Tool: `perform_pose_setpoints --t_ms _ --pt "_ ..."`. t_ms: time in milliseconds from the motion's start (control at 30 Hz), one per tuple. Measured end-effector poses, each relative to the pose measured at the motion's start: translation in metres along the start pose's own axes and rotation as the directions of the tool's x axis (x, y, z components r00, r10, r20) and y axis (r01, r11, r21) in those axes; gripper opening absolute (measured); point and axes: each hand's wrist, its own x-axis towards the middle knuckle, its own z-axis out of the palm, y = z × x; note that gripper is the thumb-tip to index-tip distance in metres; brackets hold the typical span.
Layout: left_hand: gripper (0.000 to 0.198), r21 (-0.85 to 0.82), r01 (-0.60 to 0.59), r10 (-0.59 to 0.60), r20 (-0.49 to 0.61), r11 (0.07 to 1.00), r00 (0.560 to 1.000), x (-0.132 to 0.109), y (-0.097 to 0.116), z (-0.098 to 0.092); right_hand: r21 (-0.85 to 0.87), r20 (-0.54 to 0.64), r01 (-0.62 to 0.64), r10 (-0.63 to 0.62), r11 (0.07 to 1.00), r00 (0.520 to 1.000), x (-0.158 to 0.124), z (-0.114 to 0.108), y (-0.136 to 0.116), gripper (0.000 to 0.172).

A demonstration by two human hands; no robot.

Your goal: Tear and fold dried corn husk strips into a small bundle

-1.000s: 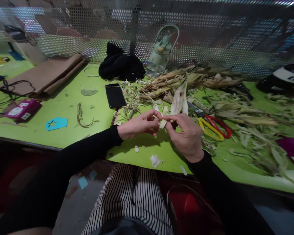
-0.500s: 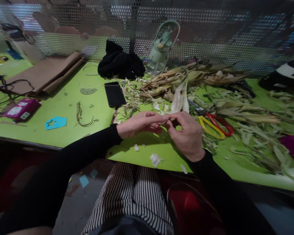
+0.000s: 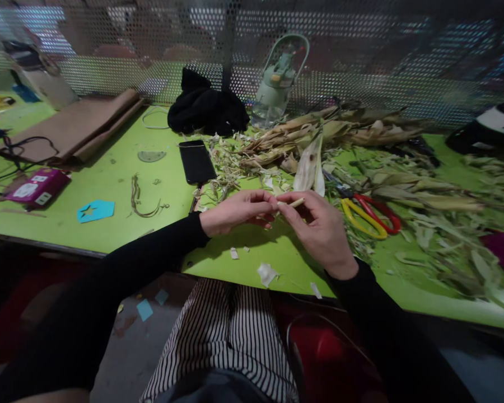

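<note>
A thin, pale roll of corn husk (image 3: pixel 296 202) lies slantwise between my fingertips, just above the table's front part. My right hand (image 3: pixel 322 230) pinches it between thumb and forefinger, and one end sticks out past the forefinger. With thumb and fingers together, my left hand (image 3: pixel 239 212) closes on the other end, which the fingertips mostly hide. Directly beyond my hands lies a broad pale husk leaf (image 3: pixel 308 168). Red and yellow-handled scissors (image 3: pixel 367 215) rest to the right of my right hand, close to it.
Dried corn husks (image 3: pixel 285 137) and shreds spread over the back and right. A phone (image 3: pixel 196 161), black cloth (image 3: pixel 208 106) and green bottle (image 3: pixel 275 89) stand or lie beyond. Leftward are a protractor (image 3: pixel 151 156), blue paper (image 3: pixel 96 211), purple power strip (image 3: pixel 37 187) and brown paper (image 3: pixel 78 123).
My right hand has turned slightly and its wrist has shifted a little right. The rolled husk now shows between my fingers, where it was hidden before. My left hand has barely moved.
</note>
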Motion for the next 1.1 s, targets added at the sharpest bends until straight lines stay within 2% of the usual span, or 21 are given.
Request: perform_pose_setpoints --t_ms 133,367,633,733,933,1100 --pt "0.002 -0.045 0.018 -0.018 -0.007 0.999 1.0 0.0018 -0.001 -0.0001 -0.011 -0.009 -0.031 0.031 0.999 0.999 -0.0003 -0.0006 0.0032 0.014" --pt "0.014 -0.08 0.038 -0.04 -0.03 0.996 0.999 0.0033 0.0001 -0.0003 0.047 -0.056 -0.08 0.083 0.996 0.995 -0.0025 0.0032 0.0054 0.018" --pt "0.021 -0.127 0.01 -0.01 -0.004 0.992 1.0 0.0021 -0.0006 -0.0021 -0.077 -0.127 0.01 -0.02 0.997 0.992 -0.0017 0.0042 0.006 0.015" --pt "0.021 -0.091 -0.009 0.011 0.017 0.996 1.0 0.003 -0.0015 -0.0032 -0.065 -0.142 0.007 -0.016 0.998 0.99 -0.0021 0.0042 0.008 0.015" --pt "0.017 0.068 -0.057 0.059 -0.03 0.996 0.998 0.0055 -0.0046 -0.0043 -0.084 -0.144 -0.026 0.014 0.996 0.989 -0.0035 0.0035 0.0068 0.014" --pt "0.014 0.017 -0.043 0.043 -0.001 0.999 0.999 0.0062 -0.0076 -0.004 -0.194 -0.162 0.011 -0.043 0.981 0.986 -0.0029 0.0047 0.007 0.012"
